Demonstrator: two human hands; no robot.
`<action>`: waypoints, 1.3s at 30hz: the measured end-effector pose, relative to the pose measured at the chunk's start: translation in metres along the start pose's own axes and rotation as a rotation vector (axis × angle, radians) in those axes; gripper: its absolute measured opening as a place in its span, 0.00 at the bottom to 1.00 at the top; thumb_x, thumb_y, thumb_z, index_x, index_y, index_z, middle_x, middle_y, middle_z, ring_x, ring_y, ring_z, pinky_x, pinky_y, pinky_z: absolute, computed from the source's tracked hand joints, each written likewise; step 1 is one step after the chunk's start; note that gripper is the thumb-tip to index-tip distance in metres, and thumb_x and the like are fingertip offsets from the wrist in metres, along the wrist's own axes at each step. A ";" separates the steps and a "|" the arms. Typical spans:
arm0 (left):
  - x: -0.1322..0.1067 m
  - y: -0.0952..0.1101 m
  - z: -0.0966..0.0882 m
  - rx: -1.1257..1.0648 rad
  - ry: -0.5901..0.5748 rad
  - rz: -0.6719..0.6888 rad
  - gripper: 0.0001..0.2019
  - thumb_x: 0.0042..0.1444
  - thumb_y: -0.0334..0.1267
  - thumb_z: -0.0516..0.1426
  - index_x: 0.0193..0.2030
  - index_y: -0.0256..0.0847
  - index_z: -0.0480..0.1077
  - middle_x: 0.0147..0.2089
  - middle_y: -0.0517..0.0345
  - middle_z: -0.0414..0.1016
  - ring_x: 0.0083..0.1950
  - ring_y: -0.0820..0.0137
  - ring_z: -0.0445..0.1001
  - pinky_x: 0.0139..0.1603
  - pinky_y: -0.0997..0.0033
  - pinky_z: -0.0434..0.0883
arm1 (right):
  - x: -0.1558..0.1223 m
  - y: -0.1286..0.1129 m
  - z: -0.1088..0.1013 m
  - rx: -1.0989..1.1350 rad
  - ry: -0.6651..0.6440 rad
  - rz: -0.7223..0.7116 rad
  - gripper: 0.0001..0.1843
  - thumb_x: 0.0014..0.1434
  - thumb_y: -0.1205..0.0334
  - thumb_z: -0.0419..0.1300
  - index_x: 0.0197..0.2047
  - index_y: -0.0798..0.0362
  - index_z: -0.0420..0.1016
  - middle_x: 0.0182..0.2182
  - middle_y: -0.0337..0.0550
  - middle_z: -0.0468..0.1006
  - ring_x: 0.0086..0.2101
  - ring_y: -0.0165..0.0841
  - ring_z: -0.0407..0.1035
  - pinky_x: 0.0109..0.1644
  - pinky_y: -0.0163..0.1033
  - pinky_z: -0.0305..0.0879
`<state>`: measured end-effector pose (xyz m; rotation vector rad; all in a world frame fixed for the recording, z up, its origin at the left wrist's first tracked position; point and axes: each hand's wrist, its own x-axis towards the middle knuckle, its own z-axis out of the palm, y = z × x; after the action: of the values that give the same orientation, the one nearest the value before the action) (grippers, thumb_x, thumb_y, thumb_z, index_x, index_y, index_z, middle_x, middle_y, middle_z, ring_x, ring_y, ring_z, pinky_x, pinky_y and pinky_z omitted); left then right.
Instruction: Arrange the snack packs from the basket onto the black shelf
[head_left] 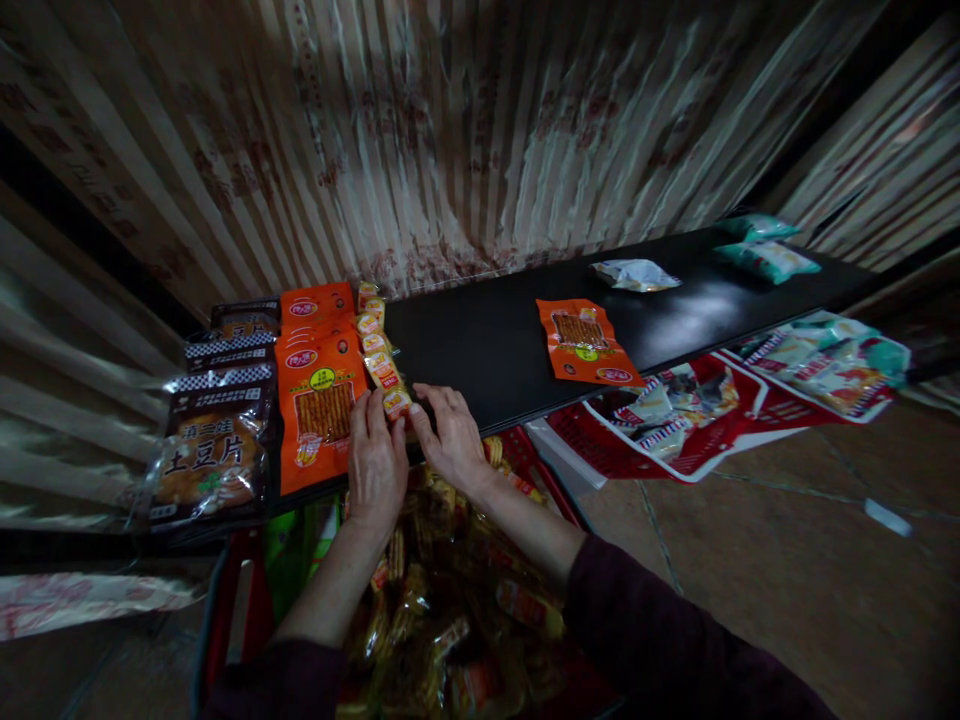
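Small yellow-and-orange wrapped snack packets (383,370) stand in a narrow row on the black shelf. At the front end of this row, my left hand (377,465) rests its outstretched fingers by the nearest packet, partly over the orange bag beside it. My right hand (452,435) is on the other side of that packet, thumb and fingers apart, its thumb close to the packet's edge. Neither hand is closed around anything. To the left lie orange snack bags (319,400) with a window showing brown sticks. Farther left are dark potato-chip bags (212,450).
Below the shelf (465,350), a red basket (551,465) holds many yellow-wrapped snacks. One orange bag (587,340), a white packet (636,275) and green packets (772,260) lie rightward. More red baskets (701,472) stand under the right side. Pleated curtain (450,150) hangs behind.
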<state>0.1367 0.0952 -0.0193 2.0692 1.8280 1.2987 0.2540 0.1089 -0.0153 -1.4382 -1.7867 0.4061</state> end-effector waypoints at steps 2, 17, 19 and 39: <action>-0.001 -0.001 0.000 0.000 -0.006 0.010 0.20 0.61 0.36 0.49 0.59 0.34 0.60 0.58 0.36 0.63 0.60 0.56 0.65 0.57 0.51 0.68 | -0.005 0.000 -0.001 -0.040 -0.009 -0.019 0.20 0.64 0.56 0.47 0.54 0.55 0.68 0.44 0.51 0.74 0.45 0.41 0.66 0.53 0.48 0.64; 0.011 0.001 -0.005 0.105 0.029 0.040 0.19 0.59 0.34 0.50 0.57 0.34 0.63 0.56 0.38 0.67 0.58 0.55 0.66 0.56 0.51 0.67 | 0.008 -0.002 0.014 0.156 0.006 -0.080 0.18 0.59 0.67 0.51 0.53 0.53 0.68 0.45 0.48 0.74 0.45 0.37 0.67 0.53 0.46 0.66; 0.008 -0.003 -0.004 0.108 0.042 0.052 0.19 0.60 0.34 0.50 0.57 0.35 0.63 0.57 0.39 0.66 0.59 0.55 0.66 0.57 0.51 0.67 | 0.006 -0.002 0.015 0.149 -0.009 -0.068 0.19 0.58 0.68 0.51 0.53 0.52 0.68 0.46 0.49 0.73 0.46 0.37 0.67 0.54 0.46 0.65; -0.012 -0.002 -0.020 0.096 0.021 0.077 0.19 0.61 0.36 0.48 0.57 0.29 0.62 0.58 0.35 0.66 0.61 0.57 0.64 0.59 0.54 0.65 | -0.031 -0.005 -0.002 0.213 0.011 0.001 0.18 0.61 0.61 0.52 0.54 0.53 0.67 0.50 0.53 0.69 0.49 0.37 0.67 0.49 0.44 0.70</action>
<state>0.1234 0.0773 -0.0143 2.2040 1.8724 1.2782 0.2533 0.0782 -0.0224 -1.2895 -1.6788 0.5696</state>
